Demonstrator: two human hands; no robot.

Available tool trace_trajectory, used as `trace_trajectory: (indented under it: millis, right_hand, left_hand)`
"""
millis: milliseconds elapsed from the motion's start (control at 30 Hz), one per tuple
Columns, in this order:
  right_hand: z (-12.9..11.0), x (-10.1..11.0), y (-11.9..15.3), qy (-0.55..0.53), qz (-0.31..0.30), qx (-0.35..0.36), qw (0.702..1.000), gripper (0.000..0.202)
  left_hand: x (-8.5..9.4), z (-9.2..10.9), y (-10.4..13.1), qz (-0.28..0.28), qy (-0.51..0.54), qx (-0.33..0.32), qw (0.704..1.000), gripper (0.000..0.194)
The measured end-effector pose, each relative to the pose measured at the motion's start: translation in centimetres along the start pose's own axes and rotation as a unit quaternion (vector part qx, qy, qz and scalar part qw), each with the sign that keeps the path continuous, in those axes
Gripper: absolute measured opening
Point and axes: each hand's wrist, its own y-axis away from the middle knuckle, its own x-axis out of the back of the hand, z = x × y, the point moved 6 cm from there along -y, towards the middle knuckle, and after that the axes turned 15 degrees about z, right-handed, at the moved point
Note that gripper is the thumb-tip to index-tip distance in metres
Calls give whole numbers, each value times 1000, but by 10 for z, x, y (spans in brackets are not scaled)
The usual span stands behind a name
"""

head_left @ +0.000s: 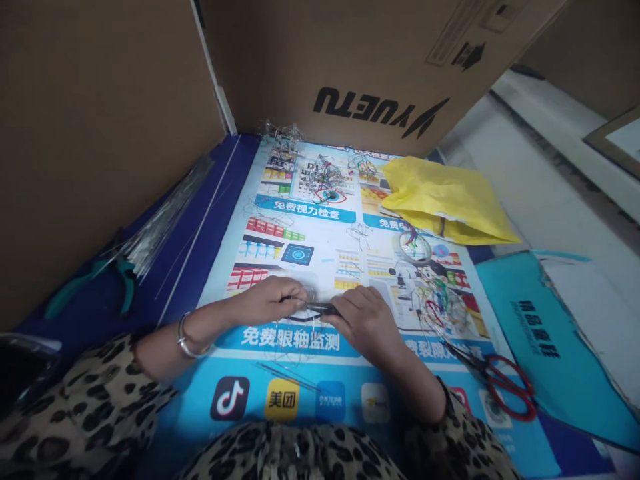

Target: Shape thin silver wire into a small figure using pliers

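Note:
Near the middle of the printed sheet (295, 263), my left hand (283, 298) pinches thin wire between its closed fingers. Just right of it, my right hand (363, 320) is wrapped round a dark tool, perhaps pliers (320, 308), whose tip points left to the wire at my left fingertips. A loose, pale wire shape (295, 343) hangs or lies just below both hands; which of the two is unclear. A few thin straight wires (287, 377) lie on the sheet nearer my body.
Teal-handled pliers (127, 287) and a wire bundle (165, 217) lie left. Tangled wires (325, 175) are at the back. Right are a yellow bag (445, 193), a tape roll (415, 247), coloured wires (443, 300), red-handled scissors (510, 387) and teal card (535, 333). Cardboard (280, 60) stands behind.

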Motion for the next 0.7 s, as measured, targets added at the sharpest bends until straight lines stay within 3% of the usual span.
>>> trace_trajectory:
  millis: [467,700]
  right_hand:
    - [-7,4,-2,74,9,49,996,26]
    - [-6,-1,1,43,-6,11,999,31]
  left_hand:
    - [-1,-1,-1,-9,-44,-22,999,25]
    - [0,-1,-1,-2,-51,-21,998,24]
